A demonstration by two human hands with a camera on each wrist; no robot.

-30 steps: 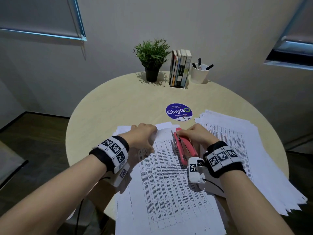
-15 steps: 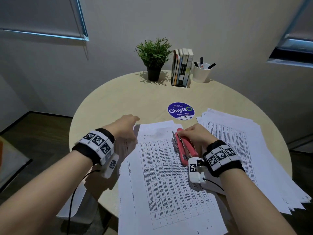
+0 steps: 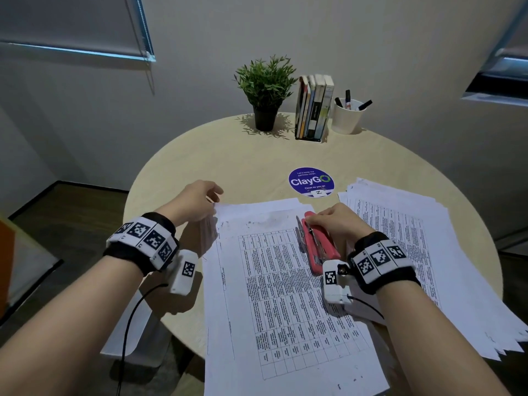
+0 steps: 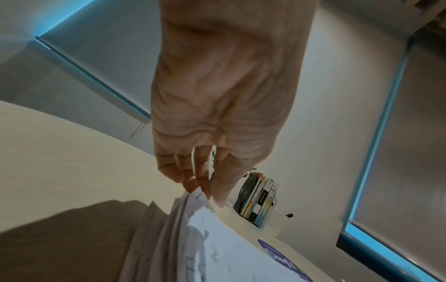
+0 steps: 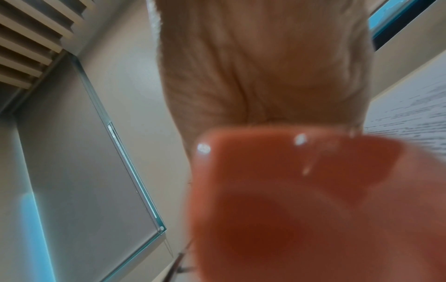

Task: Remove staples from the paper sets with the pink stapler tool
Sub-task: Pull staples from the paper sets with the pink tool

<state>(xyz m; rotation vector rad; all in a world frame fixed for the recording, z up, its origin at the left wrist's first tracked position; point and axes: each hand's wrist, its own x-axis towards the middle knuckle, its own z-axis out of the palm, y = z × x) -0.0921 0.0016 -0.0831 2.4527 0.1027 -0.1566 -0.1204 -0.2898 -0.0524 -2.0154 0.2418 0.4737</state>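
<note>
A stapled paper set (image 3: 285, 295) with printed tables lies in front of me on the round table (image 3: 228, 161). My left hand (image 3: 213, 202) pinches its top-left corner. In the left wrist view my left hand (image 4: 207, 190) has thumb and fingers closed on the lifted corner of the sheets (image 4: 205, 238). The pink stapler tool (image 3: 320, 247) lies on the set's upper right part, and my right hand (image 3: 313, 221) grips it from above. In the right wrist view the stapler (image 5: 301, 209) is a close pink blur under my right hand (image 5: 265, 66), whose fingertips are hidden.
A large loose stack of papers (image 3: 428, 252) spreads over the table's right side. At the back stand a potted plant (image 3: 265, 90), a rack of books (image 3: 314, 107) and a white cup of markers (image 3: 347, 115). A round blue sticker (image 3: 311, 181) lies beyond the papers.
My left hand has moved left from the top of the sheet to its top-left corner and pinched it. My right hand has stayed on the stapler.
</note>
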